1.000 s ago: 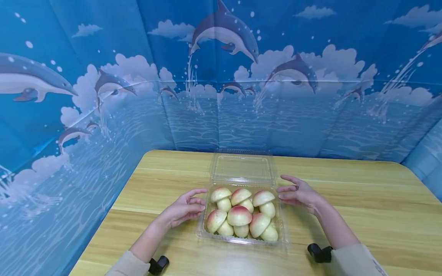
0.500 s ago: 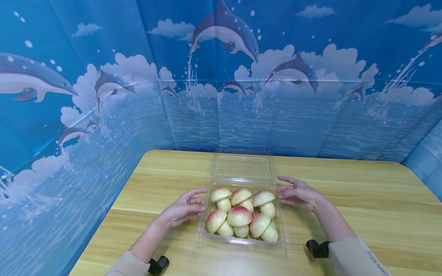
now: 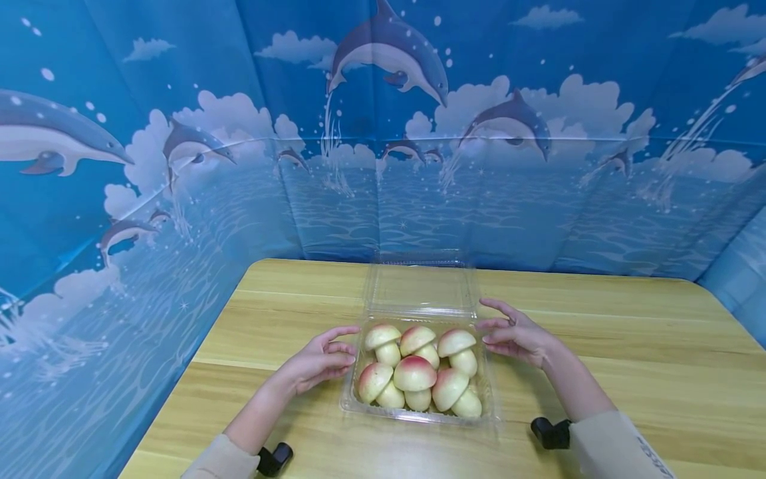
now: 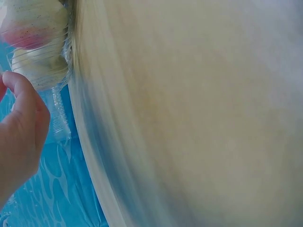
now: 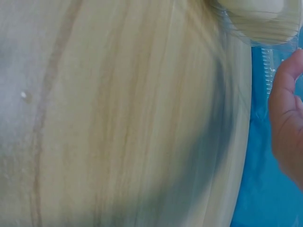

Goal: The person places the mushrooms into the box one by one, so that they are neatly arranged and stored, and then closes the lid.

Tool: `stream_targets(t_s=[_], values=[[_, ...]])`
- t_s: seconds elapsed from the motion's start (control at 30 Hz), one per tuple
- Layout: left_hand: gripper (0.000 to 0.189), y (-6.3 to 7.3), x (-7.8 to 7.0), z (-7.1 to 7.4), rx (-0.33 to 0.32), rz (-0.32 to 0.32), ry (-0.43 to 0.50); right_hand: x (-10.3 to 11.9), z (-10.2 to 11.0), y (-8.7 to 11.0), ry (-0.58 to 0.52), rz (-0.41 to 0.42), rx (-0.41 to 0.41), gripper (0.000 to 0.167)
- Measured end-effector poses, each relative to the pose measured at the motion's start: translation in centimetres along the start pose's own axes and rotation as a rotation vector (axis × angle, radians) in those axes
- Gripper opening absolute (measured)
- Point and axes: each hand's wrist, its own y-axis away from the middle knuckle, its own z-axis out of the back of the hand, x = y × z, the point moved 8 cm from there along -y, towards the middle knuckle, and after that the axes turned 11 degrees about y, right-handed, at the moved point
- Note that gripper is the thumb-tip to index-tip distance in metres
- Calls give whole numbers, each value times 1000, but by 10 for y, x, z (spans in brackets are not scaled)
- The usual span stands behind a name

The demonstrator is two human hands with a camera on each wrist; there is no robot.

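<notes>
A clear plastic container (image 3: 419, 416) lies on the table with its hinged lid (image 3: 422, 287) folded back at the far side. Several mushroom-shaped buns (image 3: 415, 374), pale yellow with pinkish-red caps, sit inside in two rows. At the container's left side is my left hand (image 3: 321, 361), its fingers relaxed and lightly bent by the rim. Opposite it, my right hand (image 3: 519, 338) has its fingertips near the right rim, with the index finger raised beside the lid's hinge. Both wrist views show only part of each hand near the container wall; whether the fingertips touch it is unclear.
The wooden table (image 3: 622, 346) has rounded far corners. Behind it and on the left hangs a blue curtain (image 3: 335, 219) with dolphins and clouds. A black device (image 3: 275, 460) is at the left wrist, another black device (image 3: 550, 433) at the right.
The lid's far edge has tilted up a little. My right hand has shifted slightly left, its index finger a bit higher. The left hand and the buns stay in place.
</notes>
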Motion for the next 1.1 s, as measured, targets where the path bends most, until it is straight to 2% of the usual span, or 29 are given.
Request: stream_targets(t_s=[0.43,0.83,1.1], values=[[65,0,-1,-1,9,-2,10,6,1,0,74,110,-75,72],[64,1,-1,-1,12,-10,5,10,-5,2,30,185,-85,66],[64,0,0,-1,16,-16,2,6,-3,0,26,206,-93,56]])
